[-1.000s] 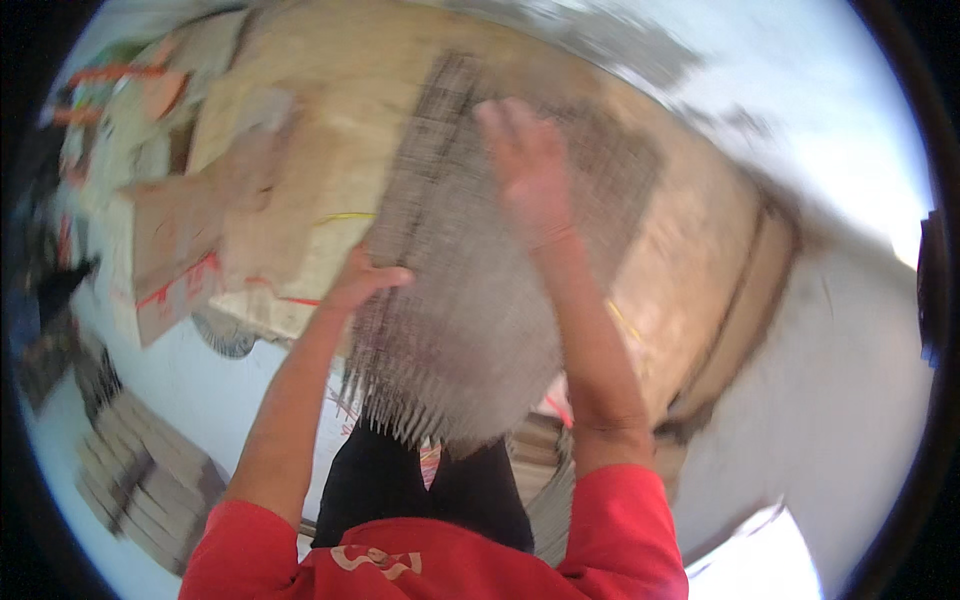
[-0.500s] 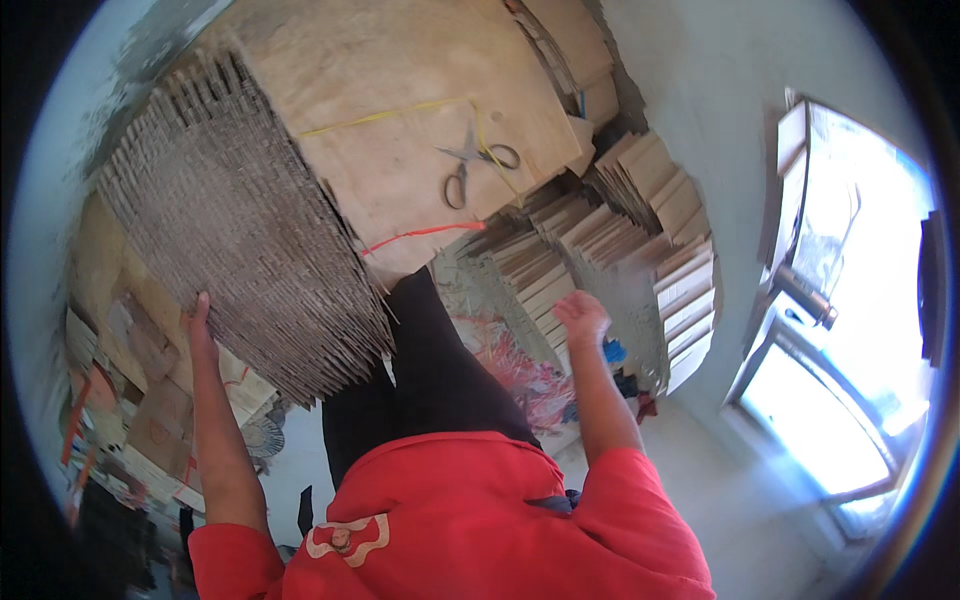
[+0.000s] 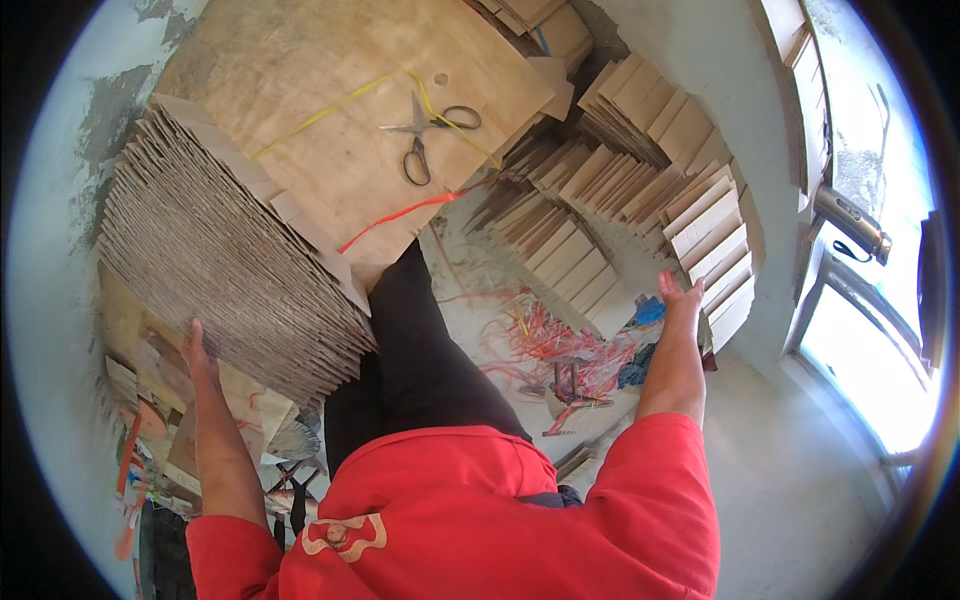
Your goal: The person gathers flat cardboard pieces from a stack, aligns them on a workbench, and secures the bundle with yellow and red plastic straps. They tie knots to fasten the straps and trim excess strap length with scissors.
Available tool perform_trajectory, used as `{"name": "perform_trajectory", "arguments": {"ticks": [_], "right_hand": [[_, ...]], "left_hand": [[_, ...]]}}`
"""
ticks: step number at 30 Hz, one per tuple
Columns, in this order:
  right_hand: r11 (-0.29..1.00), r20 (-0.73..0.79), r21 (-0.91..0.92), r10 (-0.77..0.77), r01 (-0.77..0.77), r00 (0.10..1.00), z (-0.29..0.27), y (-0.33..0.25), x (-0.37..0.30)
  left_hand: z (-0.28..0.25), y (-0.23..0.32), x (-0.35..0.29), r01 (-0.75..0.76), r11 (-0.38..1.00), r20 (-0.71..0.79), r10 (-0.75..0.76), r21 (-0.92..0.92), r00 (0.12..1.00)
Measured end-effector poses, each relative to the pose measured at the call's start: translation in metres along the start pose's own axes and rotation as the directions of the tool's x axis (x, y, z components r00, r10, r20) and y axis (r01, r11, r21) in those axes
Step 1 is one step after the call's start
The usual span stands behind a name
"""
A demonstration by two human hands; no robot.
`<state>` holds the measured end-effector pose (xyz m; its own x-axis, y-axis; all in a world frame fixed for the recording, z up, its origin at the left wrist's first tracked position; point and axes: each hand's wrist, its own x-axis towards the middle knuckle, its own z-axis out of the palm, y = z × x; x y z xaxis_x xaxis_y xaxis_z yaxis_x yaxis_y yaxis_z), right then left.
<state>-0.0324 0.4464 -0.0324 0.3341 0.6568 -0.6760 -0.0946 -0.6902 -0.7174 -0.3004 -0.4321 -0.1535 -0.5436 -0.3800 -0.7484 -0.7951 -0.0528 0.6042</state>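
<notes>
Bundling surface seen from above, with both hands spread apart. The left hand lies against the outer side of a thick stack of cardboard sheets, which sits at the left of a wooden board; whether its fingers grip cannot be told. The right hand is empty, its fingers wide apart, beside a row of cardboard pieces at right; contact is unclear. On the board, right of the stack, scissors lie with blades apart, near a yellow strap; a red strap crosses the board's near edge. A second row of cardboard pieces stands between the board and the first. A tangle of red strips covers the floor between the black trousers and a blue item. A metallic cylinder is by the bright window.
</notes>
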Motion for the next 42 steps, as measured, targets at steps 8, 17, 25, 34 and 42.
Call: {"name": "perform_trajectory", "arguments": {"ticks": [8, 17, 25, 34, 42], "right_hand": [[0.999, -0.168, 0.008, -0.052, 0.054, 0.984, -0.004, -0.031, 0.027], [0.933, -0.095, 0.248, -0.243, 0.260, 0.965, -0.034, -0.058, 0.010], [0.828, 0.244, 0.384, -0.518, 0.409, 0.820, -0.021, -0.165, -0.082], [0.438, 0.761, -0.195, -0.497, 0.878, 0.417, 0.081, 0.060, -0.430], [0.825, 0.985, -0.147, 0.172, 0.546, 0.006, 0.067, 0.323, -0.570]], "left_hand": [[0.018, 0.016, -0.016, 0.114, 0.992, -0.151, -0.107, 0.044, 0.983], [0.008, 0.013, -0.013, 0.037, 0.998, -0.122, -0.030, 0.056, 0.992], [0.010, -0.014, 0.000, -0.015, 0.998, -0.070, 0.019, 0.055, 0.997], [0.004, -0.043, 0.009, -0.210, 0.963, -0.165, 0.238, 0.170, 0.957], [0.046, -0.036, -0.063, -0.130, 0.911, -0.361, 0.283, 0.392, 0.889]]}}
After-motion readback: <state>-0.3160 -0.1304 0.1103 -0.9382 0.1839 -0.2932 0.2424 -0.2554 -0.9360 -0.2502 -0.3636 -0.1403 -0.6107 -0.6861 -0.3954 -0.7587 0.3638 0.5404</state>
